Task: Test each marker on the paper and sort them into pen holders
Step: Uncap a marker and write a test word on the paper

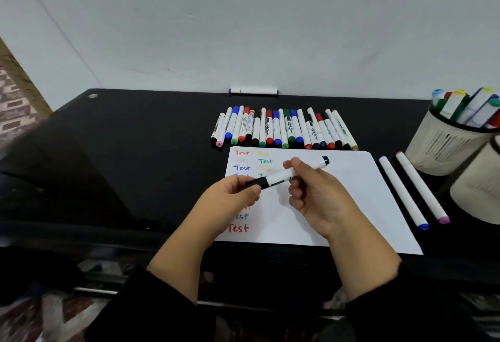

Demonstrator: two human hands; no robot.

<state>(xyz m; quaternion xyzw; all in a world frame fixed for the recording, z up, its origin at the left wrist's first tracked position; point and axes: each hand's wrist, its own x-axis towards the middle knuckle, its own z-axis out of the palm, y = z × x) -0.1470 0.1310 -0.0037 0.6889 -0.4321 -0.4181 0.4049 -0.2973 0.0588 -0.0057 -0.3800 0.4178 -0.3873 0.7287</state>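
Observation:
I hold a white marker with black ends level above the white paper. My left hand pinches its black cap end. My right hand grips the barrel near the middle. The paper carries several coloured "Test" words along its left side. A row of several markers lies just beyond the paper. A white pen holder at the right holds several markers; a second white holder stands nearer, partly cut off by the frame edge.
Two long white markers, one blue-tipped and one pink-tipped, lie on the black table right of the paper. A lone white marker rests against the wall at the table's back edge.

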